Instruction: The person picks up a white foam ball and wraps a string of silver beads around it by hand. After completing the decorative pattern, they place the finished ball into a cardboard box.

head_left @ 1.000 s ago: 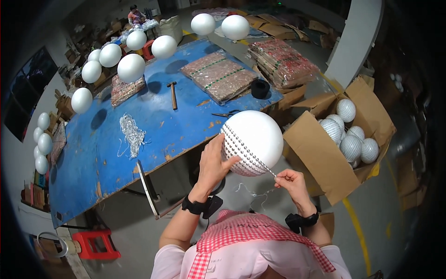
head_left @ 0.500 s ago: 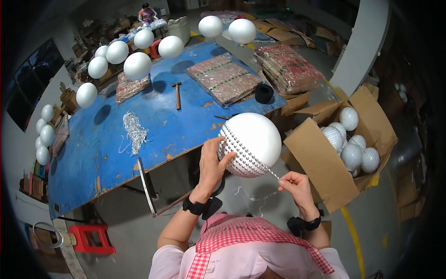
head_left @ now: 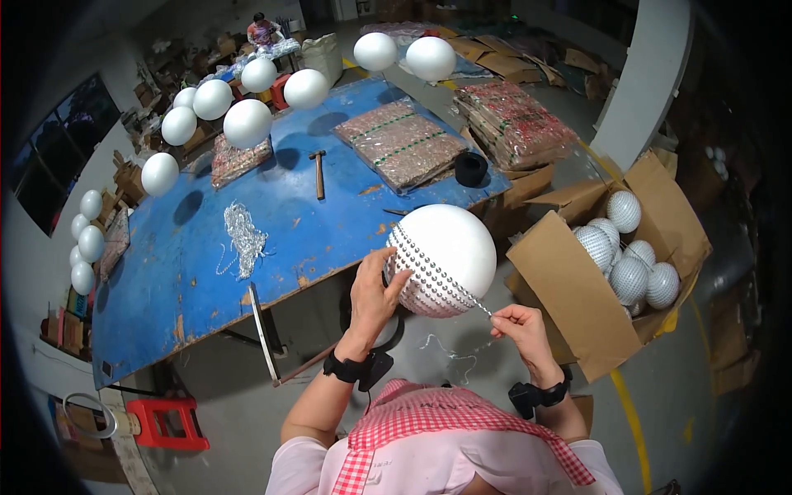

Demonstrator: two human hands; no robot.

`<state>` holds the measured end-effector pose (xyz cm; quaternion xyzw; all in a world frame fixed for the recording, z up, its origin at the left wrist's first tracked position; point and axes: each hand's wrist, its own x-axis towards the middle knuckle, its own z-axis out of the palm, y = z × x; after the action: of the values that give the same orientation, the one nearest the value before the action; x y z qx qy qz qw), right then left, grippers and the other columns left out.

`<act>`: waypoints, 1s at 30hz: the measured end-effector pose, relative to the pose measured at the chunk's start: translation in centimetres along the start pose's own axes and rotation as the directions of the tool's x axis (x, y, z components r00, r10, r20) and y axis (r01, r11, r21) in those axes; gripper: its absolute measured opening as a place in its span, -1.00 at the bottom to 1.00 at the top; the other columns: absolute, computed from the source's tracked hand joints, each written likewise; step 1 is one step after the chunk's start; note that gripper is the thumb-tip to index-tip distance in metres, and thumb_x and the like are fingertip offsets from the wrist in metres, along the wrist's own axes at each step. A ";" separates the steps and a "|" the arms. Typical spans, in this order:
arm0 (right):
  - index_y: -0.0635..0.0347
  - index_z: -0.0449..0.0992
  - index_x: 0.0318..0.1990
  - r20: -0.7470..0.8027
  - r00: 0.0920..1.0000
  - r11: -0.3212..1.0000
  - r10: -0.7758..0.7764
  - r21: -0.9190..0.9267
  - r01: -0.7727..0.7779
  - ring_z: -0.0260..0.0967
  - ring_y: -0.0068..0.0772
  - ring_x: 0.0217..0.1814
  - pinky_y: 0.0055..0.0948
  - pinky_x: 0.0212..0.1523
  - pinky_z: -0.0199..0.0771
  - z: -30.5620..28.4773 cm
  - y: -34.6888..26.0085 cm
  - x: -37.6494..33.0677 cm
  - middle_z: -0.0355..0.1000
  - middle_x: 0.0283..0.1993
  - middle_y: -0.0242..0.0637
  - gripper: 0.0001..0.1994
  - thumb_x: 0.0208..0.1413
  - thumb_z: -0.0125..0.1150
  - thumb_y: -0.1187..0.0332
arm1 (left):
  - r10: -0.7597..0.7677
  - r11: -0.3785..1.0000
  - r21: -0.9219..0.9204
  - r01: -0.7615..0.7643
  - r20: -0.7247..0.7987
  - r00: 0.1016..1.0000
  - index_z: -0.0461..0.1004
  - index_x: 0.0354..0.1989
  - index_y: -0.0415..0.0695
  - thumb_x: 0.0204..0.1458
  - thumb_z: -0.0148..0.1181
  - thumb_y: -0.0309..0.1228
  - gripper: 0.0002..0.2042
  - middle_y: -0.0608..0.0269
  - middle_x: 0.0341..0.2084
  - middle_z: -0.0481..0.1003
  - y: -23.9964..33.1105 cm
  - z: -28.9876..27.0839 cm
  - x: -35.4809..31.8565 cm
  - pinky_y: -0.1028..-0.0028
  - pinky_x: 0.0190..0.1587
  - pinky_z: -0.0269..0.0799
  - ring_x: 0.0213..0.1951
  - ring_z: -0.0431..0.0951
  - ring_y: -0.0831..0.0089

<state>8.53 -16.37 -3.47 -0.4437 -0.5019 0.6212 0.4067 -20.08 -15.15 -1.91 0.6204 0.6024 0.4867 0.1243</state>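
A large white ball [head_left: 456, 247] is in front of me, its lower left part wound with rows of silver beads. My left hand [head_left: 375, 293] grips its left side, thumb and fingers pressed on the beaded rows. At the lower right of the ball, my right hand [head_left: 521, 332] pinches the bead string [head_left: 481, 306], which runs taut from the surface to my fingertips. The loose end of the string hangs below in a wavy line. A heap of silver bead strings [head_left: 245, 239] lies on the blue table [head_left: 190, 272].
A hammer [head_left: 320, 175], a black roll [head_left: 471, 169] and wrapped packages [head_left: 402, 142] lie on the table. Several plain white balls [head_left: 247, 124] stand over its far and left sides. To my right, an open carton [head_left: 573, 297] holds beaded balls. A red stool [head_left: 167, 424] stands lower left.
My right hand has moved slightly left, closer to the ball, with the string still pinched. The background has shifted a little right and down in view.
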 end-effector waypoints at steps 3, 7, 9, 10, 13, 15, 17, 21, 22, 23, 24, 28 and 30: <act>0.34 0.55 -0.31 0.005 1.000 1.000 -0.002 -0.018 0.002 0.43 -0.64 -0.45 -0.66 -0.40 0.41 -0.3 0.2 0.4 0.49 -0.45 -0.35 -0.92 0.07 0.24 0.51 | 0.088 0.990 0.111 -0.091 0.031 0.996 0.34 0.04 -0.25 -0.07 0.33 -0.18 -0.45 -0.03 -0.09 0.43 0.7 0.0 -0.1 0.24 0.00 0.34 -0.02 0.41 0.01; 0.34 0.53 -0.34 0.041 0.998 0.999 0.037 0.000 -0.037 0.43 -0.63 -0.45 -0.65 -0.40 0.42 -0.6 0.6 0.7 0.49 -0.46 -0.35 -0.94 0.05 0.25 0.52 | -0.049 0.996 0.075 0.049 0.007 0.999 0.30 0.10 -0.26 -0.01 0.30 -0.22 -0.44 -0.03 -0.04 0.41 -0.5 1.0 -0.1 0.30 0.06 0.34 -0.01 0.44 0.09; 0.34 0.53 -0.35 0.049 0.998 0.999 0.050 -0.005 -0.050 0.44 -0.62 -0.45 -0.65 -0.41 0.43 -0.8 1.0 0.9 0.49 -0.46 -0.36 -0.94 0.05 0.25 0.53 | -0.177 0.982 -0.067 0.174 -0.040 0.983 0.30 0.12 -0.25 -0.01 0.29 -0.22 -0.44 -0.05 0.00 0.39 -0.2 1.1 0.1 0.29 0.09 0.31 0.04 0.41 0.07; 0.33 0.53 -0.35 0.041 0.999 0.999 0.035 -0.008 -0.034 0.44 -0.63 -0.45 -0.65 -0.41 0.42 -1.0 1.2 0.9 0.49 -0.46 -0.36 -0.95 0.04 0.25 0.53 | -0.176 0.983 -0.066 0.173 -0.038 0.984 0.30 0.12 -0.25 -0.01 0.29 -0.22 -0.44 -0.05 0.00 0.39 -0.2 1.1 0.2 0.29 0.09 0.31 0.04 0.41 0.07; 0.33 0.53 -0.36 0.022 0.999 0.999 0.022 -0.023 -0.022 0.43 -0.63 -0.46 -0.66 -0.42 0.42 -1.1 1.3 1.0 0.49 -0.47 -0.37 -0.95 0.03 0.26 0.54 | -0.075 0.997 0.019 0.074 0.020 0.997 0.22 0.19 -0.23 -0.01 0.29 -0.22 -0.38 -0.11 0.04 0.36 -0.6 1.0 0.4 0.30 0.13 0.28 0.10 0.38 0.03; 0.32 0.53 -0.36 0.012 1.000 0.999 0.026 -0.035 -0.025 0.43 -0.64 -0.47 -0.66 -0.42 0.41 -1.2 1.4 1.2 0.49 -0.47 -0.37 -0.95 0.03 0.27 0.54 | -0.049 0.998 -0.021 0.051 0.102 0.994 0.19 0.20 -0.23 -0.05 0.32 -0.18 -0.32 -0.18 0.06 0.33 -0.9 1.2 0.4 0.24 0.09 0.31 0.09 0.36 -0.01; 0.32 0.53 -0.37 0.025 1.000 0.998 0.018 -0.059 -0.016 0.43 -0.65 -0.46 -0.67 -0.42 0.41 -1.4 1.6 1.3 0.49 -0.48 -0.38 -0.95 0.03 0.27 0.53 | 0.029 0.997 0.070 -0.033 0.065 0.997 0.19 0.19 -0.23 -0.03 0.30 -0.20 -0.35 -0.15 0.04 0.35 -0.2 1.7 0.2 0.24 0.08 0.32 0.08 0.37 0.00; 0.32 0.53 -0.38 0.034 0.998 0.996 0.044 -0.080 -0.041 0.42 -0.64 -0.47 -0.67 -0.42 0.40 -1.5 1.3 1.3 0.49 -0.48 -0.38 -0.94 0.04 0.26 0.51 | -0.161 0.966 -0.187 0.180 0.113 0.980 0.14 0.25 -0.19 0.04 0.25 -0.31 -0.38 -0.12 0.09 0.31 -0.3 2.2 0.5 0.34 0.11 0.31 0.05 0.41 0.07; 0.32 0.54 -0.38 0.050 0.998 0.995 0.049 -0.093 -0.044 0.42 -0.64 -0.47 -0.66 -0.42 0.41 -1.5 1.2 1.2 0.49 -0.48 -0.38 -0.94 0.05 0.26 0.50 | -0.160 0.966 -0.186 0.180 0.116 0.980 0.14 0.25 -0.19 0.04 0.25 -0.31 -0.38 -0.12 0.09 0.31 -0.2 2.3 0.6 0.34 0.11 0.31 0.05 0.41 0.07; 0.32 0.54 -0.38 0.067 0.996 0.993 0.054 -0.106 -0.046 0.41 -0.64 -0.47 -0.66 -0.42 0.41 -1.5 1.1 1.3 0.49 -0.49 -0.38 -0.93 0.06 0.25 0.49 | -0.180 0.967 -0.163 0.194 0.096 0.979 0.12 0.26 -0.21 0.03 0.26 -0.30 -0.35 -0.13 0.11 0.29 -0.1 2.3 0.7 0.34 0.13 0.30 0.08 0.39 0.08; 0.32 0.54 -0.38 0.066 0.996 0.993 0.054 -0.104 -0.047 0.41 -0.64 -0.47 -0.66 -0.42 0.41 -1.6 1.1 1.2 0.49 -0.49 -0.38 -0.93 0.06 0.25 0.49 | -0.200 0.968 -0.141 0.209 0.076 0.977 0.11 0.27 -0.22 0.02 0.27 -0.30 -0.33 -0.14 0.13 0.28 0.0 2.4 0.8 0.34 0.15 0.29 0.11 0.37 0.08; 0.32 0.54 -0.39 0.091 0.994 0.996 0.059 -0.076 -0.052 0.41 -0.64 -0.47 -0.65 -0.40 0.41 -1.6 0.8 1.1 0.48 -0.50 -0.37 -0.91 0.07 0.24 0.47 | -0.127 0.985 -0.101 0.137 0.098 0.987 0.13 0.23 -0.28 -0.13 0.37 -0.10 -0.19 -0.16 0.10 0.30 -1.1 2.7 0.7 0.24 0.11 0.30 0.11 0.35 0.00; 0.32 0.54 -0.39 0.101 0.993 0.995 0.065 -0.085 -0.056 0.41 -0.64 -0.46 -0.64 -0.40 0.41 -1.6 0.5 0.8 0.48 -0.50 -0.37 -0.90 0.07 0.24 0.46 | 0.028 0.997 0.074 -0.034 0.089 0.996 0.15 0.21 -0.26 -0.14 0.38 -0.12 -0.22 -0.13 0.05 0.35 -1.0 3.2 0.6 0.24 0.09 0.32 0.07 0.39 0.03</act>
<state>9.83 -15.23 -4.19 -0.4420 -0.5336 0.6345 0.3424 -18.39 -13.03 -3.98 0.6548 0.6046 0.4375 0.1196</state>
